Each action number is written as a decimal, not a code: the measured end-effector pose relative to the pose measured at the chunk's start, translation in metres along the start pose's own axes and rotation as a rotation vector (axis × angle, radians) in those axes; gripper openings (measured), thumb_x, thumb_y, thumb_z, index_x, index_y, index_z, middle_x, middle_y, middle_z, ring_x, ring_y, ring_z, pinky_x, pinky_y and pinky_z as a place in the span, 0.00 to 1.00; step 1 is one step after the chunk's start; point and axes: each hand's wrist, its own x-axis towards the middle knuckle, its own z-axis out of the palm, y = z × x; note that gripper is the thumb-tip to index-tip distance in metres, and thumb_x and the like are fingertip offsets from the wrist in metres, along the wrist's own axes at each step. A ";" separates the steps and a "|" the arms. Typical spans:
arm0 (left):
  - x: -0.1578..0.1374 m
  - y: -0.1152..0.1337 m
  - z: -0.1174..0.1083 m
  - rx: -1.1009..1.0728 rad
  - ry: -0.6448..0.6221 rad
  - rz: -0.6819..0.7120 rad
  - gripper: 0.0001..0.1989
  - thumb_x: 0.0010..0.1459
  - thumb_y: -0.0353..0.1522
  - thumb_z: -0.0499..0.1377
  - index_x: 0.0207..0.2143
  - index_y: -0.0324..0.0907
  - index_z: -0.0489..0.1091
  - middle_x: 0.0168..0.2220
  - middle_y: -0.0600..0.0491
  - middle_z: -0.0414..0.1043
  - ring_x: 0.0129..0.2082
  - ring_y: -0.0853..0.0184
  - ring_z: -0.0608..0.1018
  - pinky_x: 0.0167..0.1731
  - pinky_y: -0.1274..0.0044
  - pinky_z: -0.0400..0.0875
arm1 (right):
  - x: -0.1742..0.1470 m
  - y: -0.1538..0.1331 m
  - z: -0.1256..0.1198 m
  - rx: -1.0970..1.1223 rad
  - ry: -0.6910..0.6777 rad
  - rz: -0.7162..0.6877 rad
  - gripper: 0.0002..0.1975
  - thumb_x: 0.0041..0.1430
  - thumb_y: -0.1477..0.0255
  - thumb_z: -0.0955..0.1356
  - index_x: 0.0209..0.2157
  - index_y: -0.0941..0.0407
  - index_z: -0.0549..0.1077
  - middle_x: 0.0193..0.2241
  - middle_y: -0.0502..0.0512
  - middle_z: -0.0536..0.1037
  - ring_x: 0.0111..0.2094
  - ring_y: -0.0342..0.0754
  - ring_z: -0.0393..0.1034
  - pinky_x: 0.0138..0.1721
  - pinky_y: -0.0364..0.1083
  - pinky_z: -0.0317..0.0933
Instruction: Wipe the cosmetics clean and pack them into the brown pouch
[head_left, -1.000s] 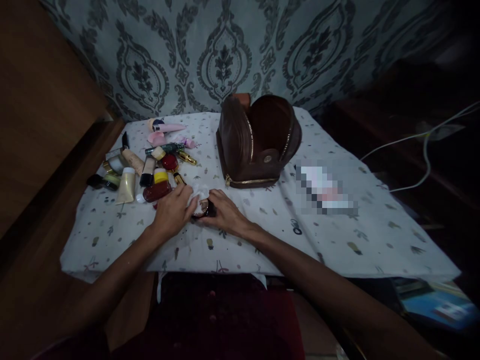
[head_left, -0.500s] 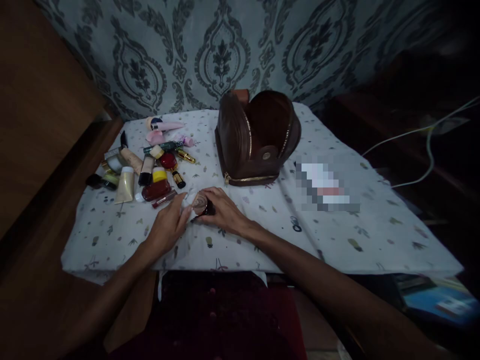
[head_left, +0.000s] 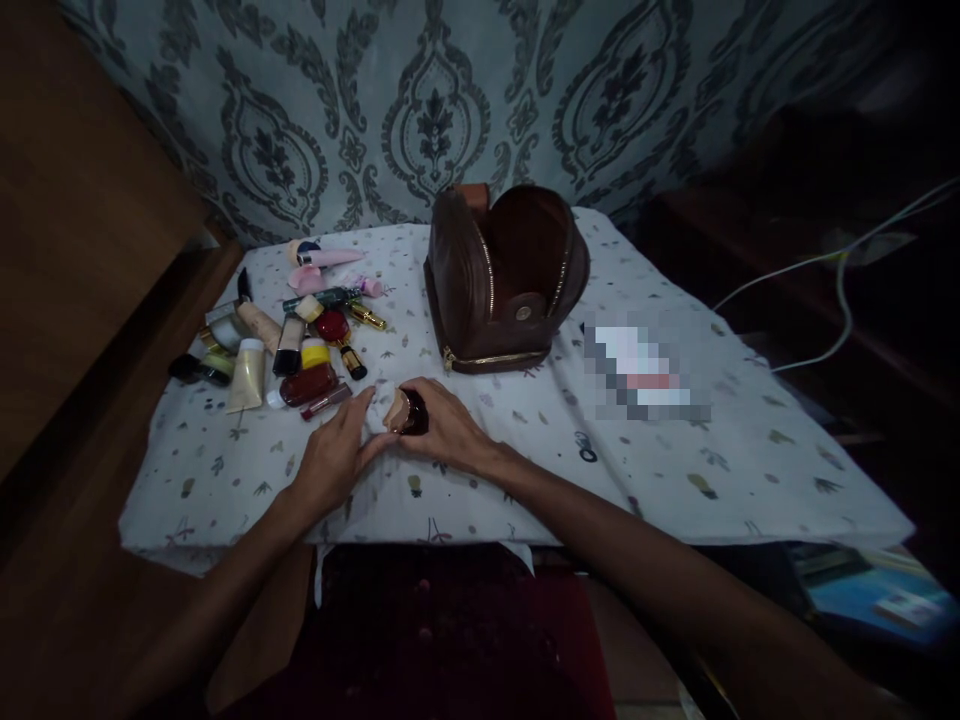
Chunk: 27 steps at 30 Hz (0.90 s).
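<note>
Both of my hands meet low over the front of the table. My right hand [head_left: 442,425] is wrapped round a small dark brown bottle [head_left: 415,412] with a tan, shiny cap, tipped toward the left. My left hand [head_left: 337,440] pinches a crumpled white piece [head_left: 381,400], tissue-like, against the capped end. Its far part is hidden by the fingers. Just left of that hand lie a lipstick tube [head_left: 326,402] and a dark red bottle [head_left: 309,383]. Behind the hands, a brown cosmetic bag [head_left: 502,280] stands unzipped, its mouth gaping.
A pile of cosmetics covers the table's left side: a cream tube [head_left: 247,375], a yellow-lidded jar [head_left: 315,354], a red round container [head_left: 331,325] and several others. A blurred-out flat object [head_left: 645,370] and dark rings [head_left: 585,447] lie to the right. A white cable [head_left: 844,310] hangs beyond the edge.
The bottle has turned in my right hand, so its cap faces further left and more dark side shows. My left thumb has shifted onto the cap's near edge. The view has moved slightly.
</note>
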 end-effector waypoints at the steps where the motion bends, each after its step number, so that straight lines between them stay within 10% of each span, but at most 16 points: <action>1: -0.001 0.000 0.000 0.011 0.001 -0.007 0.28 0.67 0.45 0.51 0.63 0.42 0.54 0.53 0.41 0.72 0.52 0.54 0.77 0.46 0.64 0.75 | 0.000 0.001 0.001 0.001 0.009 -0.023 0.23 0.48 0.67 0.75 0.46 0.56 0.68 0.42 0.57 0.75 0.45 0.55 0.69 0.47 0.53 0.64; 27: 0.026 0.009 -0.043 0.086 -0.238 0.228 0.22 0.66 0.41 0.53 0.59 0.45 0.58 0.52 0.42 0.65 0.46 0.54 0.76 0.39 0.64 0.76 | -0.002 0.007 0.001 -0.009 0.023 -0.274 0.33 0.51 0.69 0.76 0.58 0.56 0.67 0.48 0.62 0.72 0.50 0.58 0.65 0.50 0.58 0.67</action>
